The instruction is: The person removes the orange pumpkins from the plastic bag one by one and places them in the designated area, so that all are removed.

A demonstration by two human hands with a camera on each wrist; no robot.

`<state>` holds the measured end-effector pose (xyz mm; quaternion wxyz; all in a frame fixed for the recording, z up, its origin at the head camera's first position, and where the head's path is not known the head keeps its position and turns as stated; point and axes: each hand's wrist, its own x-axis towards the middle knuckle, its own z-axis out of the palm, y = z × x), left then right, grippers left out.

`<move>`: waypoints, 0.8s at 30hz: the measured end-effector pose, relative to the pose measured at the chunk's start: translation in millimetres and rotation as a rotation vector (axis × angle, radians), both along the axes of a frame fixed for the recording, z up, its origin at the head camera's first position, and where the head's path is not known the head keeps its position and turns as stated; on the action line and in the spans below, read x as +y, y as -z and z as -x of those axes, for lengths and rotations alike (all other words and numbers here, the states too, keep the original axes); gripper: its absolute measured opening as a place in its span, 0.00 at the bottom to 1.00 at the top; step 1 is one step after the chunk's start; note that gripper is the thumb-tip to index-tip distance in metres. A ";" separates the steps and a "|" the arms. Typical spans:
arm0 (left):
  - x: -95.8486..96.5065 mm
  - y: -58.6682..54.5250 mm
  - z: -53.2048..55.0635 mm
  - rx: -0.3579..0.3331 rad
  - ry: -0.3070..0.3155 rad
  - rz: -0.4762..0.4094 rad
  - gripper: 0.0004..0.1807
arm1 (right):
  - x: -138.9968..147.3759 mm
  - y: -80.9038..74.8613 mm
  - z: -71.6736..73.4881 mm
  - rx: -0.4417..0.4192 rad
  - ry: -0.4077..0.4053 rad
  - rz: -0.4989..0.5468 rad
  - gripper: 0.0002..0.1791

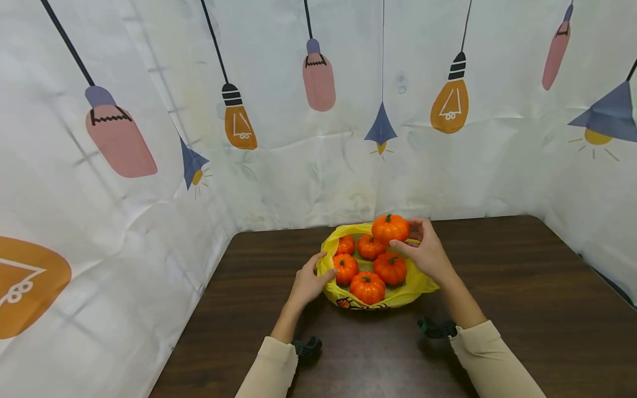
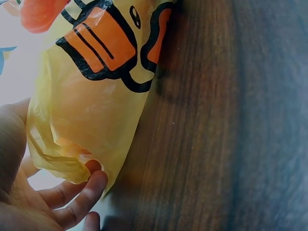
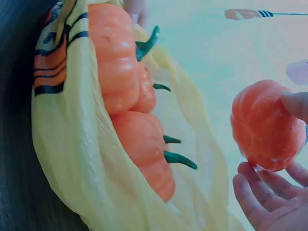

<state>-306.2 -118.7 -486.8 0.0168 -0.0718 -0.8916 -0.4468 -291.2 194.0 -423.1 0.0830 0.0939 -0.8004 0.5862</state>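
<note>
A yellow plastic bag lies open on the table with several small orange pumpkins inside, green stems showing. My right hand grips another small pumpkin between thumb and fingers, above the bag's far right part. In the right wrist view this pumpkin is apart from the pumpkins in the bag. At the bag's left side, my left hand pinches the rim, thumb over the edge and fingers outside. The left wrist view shows its fingers against the thin plastic, beside a black and orange print.
The bag stands toward the back of a dark wooden table. Right behind the table hangs a white cloth printed with lamps and bulbs, and it also runs along both sides. A dark band is on the right wrist.
</note>
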 end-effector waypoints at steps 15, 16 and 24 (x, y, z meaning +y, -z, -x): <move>1.8 0.9 0.2 0.022 -0.012 0.004 0.35 | 18.9 -8.4 0.6 0.015 0.032 0.016 0.43; 2.0 0.6 0.0 0.025 -0.012 0.001 0.35 | 20.4 -8.8 0.5 0.016 0.034 0.016 0.44; 1.8 1.2 -0.4 0.007 -0.013 0.002 0.35 | 35.4 -7.9 0.4 0.035 0.039 0.020 0.44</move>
